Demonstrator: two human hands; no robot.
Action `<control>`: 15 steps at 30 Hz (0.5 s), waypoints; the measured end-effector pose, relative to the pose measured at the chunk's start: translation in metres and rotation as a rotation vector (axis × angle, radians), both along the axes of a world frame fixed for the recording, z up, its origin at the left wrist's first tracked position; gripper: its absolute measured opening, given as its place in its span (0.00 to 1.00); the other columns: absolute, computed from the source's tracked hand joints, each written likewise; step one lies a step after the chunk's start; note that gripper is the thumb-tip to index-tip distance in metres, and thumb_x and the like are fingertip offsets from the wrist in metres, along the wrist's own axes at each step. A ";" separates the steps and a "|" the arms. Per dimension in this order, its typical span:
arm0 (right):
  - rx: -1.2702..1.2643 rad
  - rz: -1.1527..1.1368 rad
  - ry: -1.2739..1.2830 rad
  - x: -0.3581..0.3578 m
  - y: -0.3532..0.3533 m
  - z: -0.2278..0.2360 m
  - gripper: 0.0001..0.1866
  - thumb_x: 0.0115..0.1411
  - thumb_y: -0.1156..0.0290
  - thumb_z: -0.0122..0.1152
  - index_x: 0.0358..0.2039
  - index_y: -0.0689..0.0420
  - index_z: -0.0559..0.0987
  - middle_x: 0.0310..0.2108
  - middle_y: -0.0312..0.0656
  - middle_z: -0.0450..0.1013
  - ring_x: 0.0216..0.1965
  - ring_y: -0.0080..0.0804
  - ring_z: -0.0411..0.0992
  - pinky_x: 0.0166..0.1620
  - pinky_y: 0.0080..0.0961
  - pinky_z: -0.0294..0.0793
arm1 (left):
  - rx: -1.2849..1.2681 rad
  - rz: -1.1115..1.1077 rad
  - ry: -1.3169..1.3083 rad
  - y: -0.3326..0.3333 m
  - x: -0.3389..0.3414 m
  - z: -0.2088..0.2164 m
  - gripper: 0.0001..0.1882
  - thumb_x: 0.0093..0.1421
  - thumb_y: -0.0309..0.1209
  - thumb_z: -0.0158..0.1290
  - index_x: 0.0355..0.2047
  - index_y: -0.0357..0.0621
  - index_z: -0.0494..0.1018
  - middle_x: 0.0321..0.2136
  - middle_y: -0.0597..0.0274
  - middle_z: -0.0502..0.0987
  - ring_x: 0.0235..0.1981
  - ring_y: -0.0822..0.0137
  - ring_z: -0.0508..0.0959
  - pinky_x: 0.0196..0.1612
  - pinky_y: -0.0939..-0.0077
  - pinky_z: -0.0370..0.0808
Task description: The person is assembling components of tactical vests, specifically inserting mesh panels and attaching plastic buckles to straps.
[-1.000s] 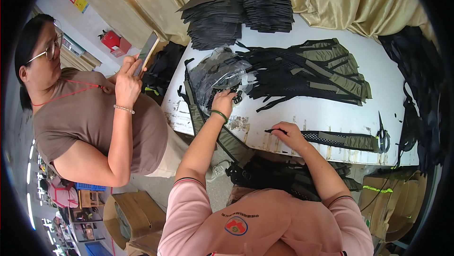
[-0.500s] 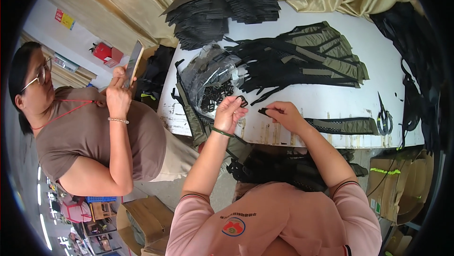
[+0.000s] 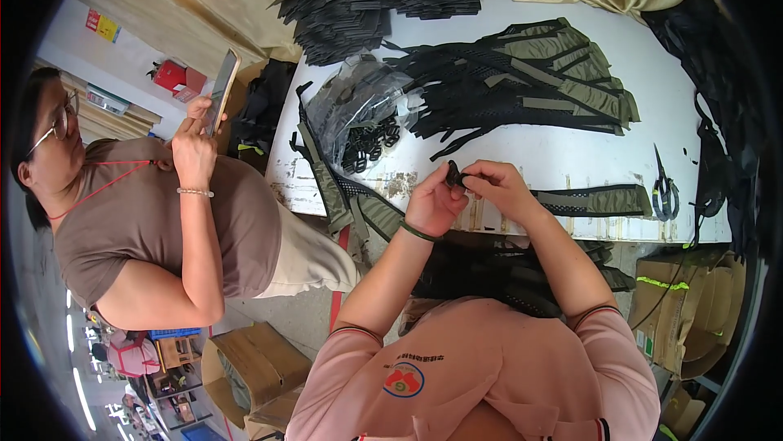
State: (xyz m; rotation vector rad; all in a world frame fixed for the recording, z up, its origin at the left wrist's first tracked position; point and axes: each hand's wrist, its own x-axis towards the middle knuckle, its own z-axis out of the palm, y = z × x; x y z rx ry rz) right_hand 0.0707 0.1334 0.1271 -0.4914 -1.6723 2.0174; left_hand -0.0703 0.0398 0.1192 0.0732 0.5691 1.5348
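In front of me at the table's near edge, my left hand [image 3: 436, 206] pinches a small black plastic buckle [image 3: 453, 170] between thumb and fingers. My right hand [image 3: 503, 190] is closed on the black end of an olive-green and black mesh strap [image 3: 603, 201], held against the buckle. Whether the end passes through the buckle's slot I cannot tell. The rest of the strap lies to the right along the table edge. Left of my hands, loose black buckles [image 3: 371, 146] spill from a clear plastic bag [image 3: 352, 107].
Similar straps [image 3: 522, 86] lie in a fanned pile across the table [image 3: 563, 152]. Black stacked pieces [image 3: 342, 21] stand at the back. Scissors [image 3: 665, 192] lie at the right. Another strap hangs over the left edge. A person holding a phone [image 3: 218, 90] stands at my left. Cardboard boxes flank me.
My left hand has moved right with the buckle, and my right hand has brought the strap end up to it. The two hands now meet. The view has shifted slightly.
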 end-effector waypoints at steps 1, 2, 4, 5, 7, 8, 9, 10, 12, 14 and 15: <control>0.017 0.016 0.000 0.002 0.000 0.001 0.08 0.58 0.73 0.57 0.37 0.62 0.77 0.30 0.32 0.73 0.29 0.15 0.67 0.33 0.15 0.67 | 0.009 -0.020 0.000 0.000 0.001 -0.001 0.09 0.62 0.38 0.46 0.32 0.48 0.70 0.27 0.68 0.74 0.23 0.75 0.68 0.25 0.82 0.63; 0.034 0.031 0.000 0.003 0.000 0.002 0.08 0.57 0.73 0.57 0.36 0.62 0.77 0.30 0.33 0.73 0.29 0.16 0.68 0.33 0.15 0.67 | 0.019 -0.041 0.000 0.000 0.001 -0.002 0.09 0.62 0.38 0.46 0.32 0.48 0.70 0.28 0.68 0.74 0.23 0.75 0.68 0.25 0.82 0.62; 0.072 0.026 0.000 0.004 0.003 0.003 0.08 0.57 0.73 0.57 0.36 0.63 0.77 0.30 0.34 0.73 0.30 0.17 0.68 0.33 0.15 0.68 | 0.036 -0.066 -0.001 0.003 0.001 -0.002 0.09 0.62 0.39 0.46 0.32 0.48 0.70 0.28 0.68 0.73 0.23 0.75 0.68 0.25 0.82 0.62; 0.112 0.022 0.001 0.004 0.005 0.005 0.08 0.57 0.74 0.58 0.36 0.63 0.77 0.30 0.35 0.73 0.30 0.17 0.69 0.34 0.15 0.68 | 0.054 -0.091 0.000 0.005 0.001 -0.002 0.09 0.62 0.39 0.46 0.32 0.48 0.70 0.27 0.68 0.73 0.23 0.75 0.68 0.25 0.81 0.61; 0.207 0.015 -0.028 0.005 0.009 0.011 0.08 0.56 0.74 0.58 0.35 0.64 0.77 0.29 0.36 0.73 0.30 0.19 0.69 0.33 0.17 0.68 | 0.000 -0.080 0.007 0.006 0.002 0.000 0.09 0.62 0.39 0.47 0.32 0.48 0.70 0.27 0.69 0.73 0.23 0.75 0.68 0.24 0.81 0.61; 0.304 0.009 -0.054 0.004 0.010 0.015 0.08 0.56 0.75 0.58 0.35 0.64 0.77 0.28 0.38 0.72 0.29 0.21 0.69 0.32 0.18 0.67 | -0.051 -0.067 0.017 0.006 0.001 0.002 0.09 0.62 0.39 0.47 0.32 0.48 0.71 0.26 0.69 0.73 0.23 0.75 0.68 0.24 0.81 0.60; 0.306 0.017 -0.047 0.002 0.009 0.020 0.08 0.56 0.75 0.58 0.35 0.64 0.77 0.28 0.38 0.72 0.29 0.21 0.69 0.32 0.18 0.67 | -0.049 -0.057 0.021 0.004 -0.002 0.000 0.09 0.62 0.39 0.47 0.32 0.48 0.71 0.26 0.69 0.73 0.23 0.75 0.68 0.24 0.81 0.60; 0.395 -0.007 -0.065 0.000 0.005 0.024 0.08 0.55 0.75 0.58 0.34 0.63 0.77 0.27 0.39 0.72 0.28 0.24 0.69 0.32 0.20 0.67 | -0.038 -0.082 0.036 -0.001 -0.005 -0.003 0.09 0.62 0.39 0.48 0.32 0.49 0.71 0.25 0.69 0.73 0.22 0.75 0.68 0.24 0.81 0.61; 0.586 -0.059 -0.090 -0.004 0.000 0.027 0.07 0.53 0.75 0.59 0.32 0.63 0.77 0.25 0.42 0.70 0.27 0.31 0.69 0.31 0.24 0.67 | -0.115 -0.049 0.059 -0.006 -0.005 -0.003 0.07 0.60 0.38 0.50 0.30 0.51 0.72 0.21 0.72 0.71 0.20 0.76 0.68 0.23 0.82 0.62; 0.739 -0.137 -0.078 0.003 -0.002 0.025 0.06 0.51 0.76 0.58 0.30 0.63 0.76 0.24 0.45 0.70 0.27 0.38 0.69 0.31 0.28 0.68 | -0.130 -0.041 0.009 -0.004 0.006 -0.017 0.07 0.60 0.38 0.51 0.31 0.52 0.73 0.20 0.73 0.72 0.19 0.76 0.69 0.24 0.81 0.64; 0.784 -0.176 -0.052 0.006 -0.004 0.025 0.05 0.50 0.77 0.58 0.29 0.62 0.76 0.24 0.46 0.70 0.27 0.41 0.69 0.31 0.29 0.68 | -0.059 -0.087 -0.036 -0.003 0.006 -0.032 0.07 0.60 0.38 0.49 0.32 0.52 0.73 0.23 0.72 0.74 0.21 0.75 0.71 0.26 0.81 0.66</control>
